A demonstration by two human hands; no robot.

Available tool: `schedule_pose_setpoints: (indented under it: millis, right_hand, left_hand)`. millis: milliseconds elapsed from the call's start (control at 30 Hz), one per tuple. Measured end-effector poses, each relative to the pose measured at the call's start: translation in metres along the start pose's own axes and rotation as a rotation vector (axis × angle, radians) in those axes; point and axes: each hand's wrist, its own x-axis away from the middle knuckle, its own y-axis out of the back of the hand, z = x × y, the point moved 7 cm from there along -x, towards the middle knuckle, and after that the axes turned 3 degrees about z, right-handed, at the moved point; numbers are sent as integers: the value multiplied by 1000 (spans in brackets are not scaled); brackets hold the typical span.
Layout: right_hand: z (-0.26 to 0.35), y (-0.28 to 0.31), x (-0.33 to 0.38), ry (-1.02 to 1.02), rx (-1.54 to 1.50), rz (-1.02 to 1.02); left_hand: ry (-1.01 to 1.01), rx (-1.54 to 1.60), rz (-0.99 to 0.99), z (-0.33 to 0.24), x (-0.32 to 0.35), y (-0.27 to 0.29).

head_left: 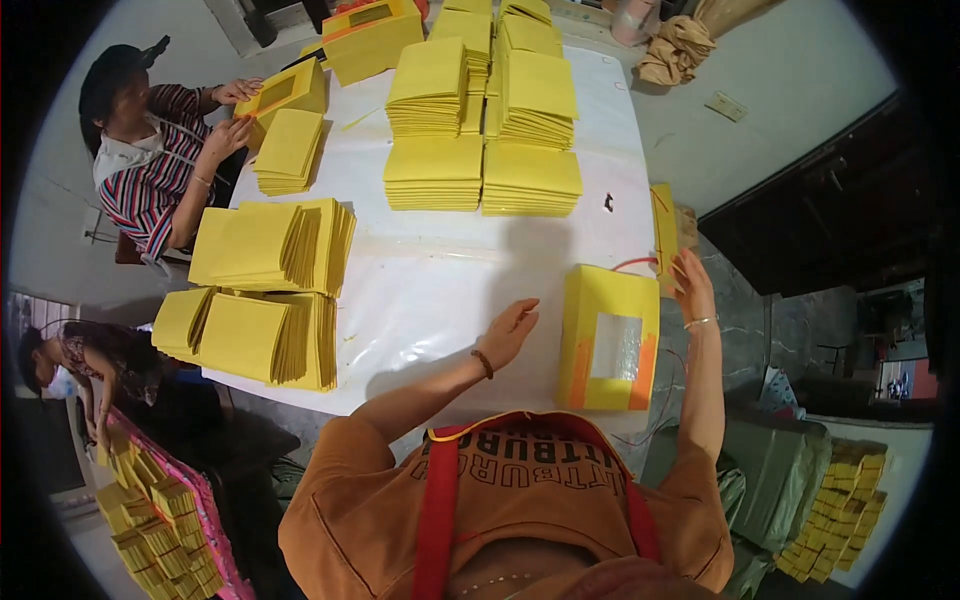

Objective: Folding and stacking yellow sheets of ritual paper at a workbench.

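Note:
A yellow paper bag with a clear window and orange corner patches lies at the table's near right. A red cord curves out from its far edge. Left of this bag, my left hand hovers over the white tabletop, fingers stretched out and holding nothing. Off the table's right edge, my right hand has its fingers curled at the near end of a narrow yellow folded piece. Part of that grip is hidden.
Stacks of folded yellow paper stand at the far middle, with more stacks at the left. A co-worker handles another windowed yellow bag there. A second person bends over a pink-covered table. A small dark object lies far right.

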Motion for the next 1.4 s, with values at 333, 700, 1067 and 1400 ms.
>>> schedule_pose_setpoints:
  millis: [333,700,1067,1400]
  right_hand:
    - [-155,62,26,-107,-197,-3]
    - [-142,-15,86,-188,-479,280]
    - [-126,-17,92,-18,-298,254]
    - [-54,1,119,824,504,158]
  left_hand:
    - [122,145,55,13,10,-82]
    - [54,294,-153,30,-2,-107]
    - [8,236,-159,20,11,-104]
    - [-675,-913,119,-111,68,-116]
